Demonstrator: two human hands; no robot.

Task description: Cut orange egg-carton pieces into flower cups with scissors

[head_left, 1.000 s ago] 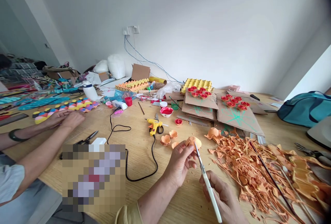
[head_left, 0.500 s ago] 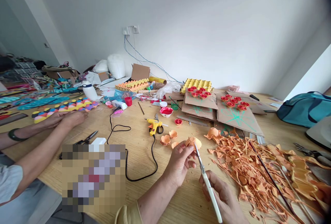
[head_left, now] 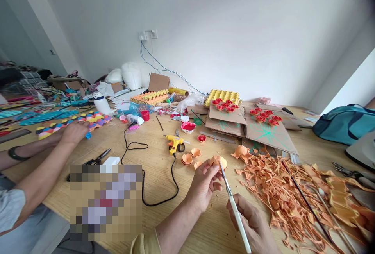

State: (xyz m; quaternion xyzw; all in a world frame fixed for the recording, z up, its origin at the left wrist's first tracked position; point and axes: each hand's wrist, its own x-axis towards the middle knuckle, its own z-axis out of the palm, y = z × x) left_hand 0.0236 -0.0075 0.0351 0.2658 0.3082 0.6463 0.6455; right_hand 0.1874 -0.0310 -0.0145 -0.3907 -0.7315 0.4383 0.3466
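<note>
My left hand (head_left: pixel 204 185) pinches a small orange egg-carton cup (head_left: pixel 219 161) just above the wooden table (head_left: pixel 155 176). My right hand (head_left: pixel 254 226) grips white-handled scissors (head_left: pixel 234 207), whose blades point up and meet the cup's edge. Trimmed orange cups (head_left: pixel 188 159) lie a little to the left of the held cup. A big heap of orange carton scraps (head_left: pixel 281 187) spreads to the right of both hands.
A yellow glue gun (head_left: pixel 174 143) with a black cord (head_left: pixel 159 201) lies ahead. Cardboard sheets with red paper flowers (head_left: pixel 265 116), a yellow egg tray (head_left: pixel 223 95) and a red paint bowl (head_left: pixel 188 127) sit further back. Another person's arms (head_left: pixel 43 156) rest at left beside black scissors (head_left: pixel 98 157). A teal bag (head_left: pixel 345 123) is at right.
The other person's hands have shifted over the coloured scale strip and moved it. My hands, the cup and the scissors have barely moved.
</note>
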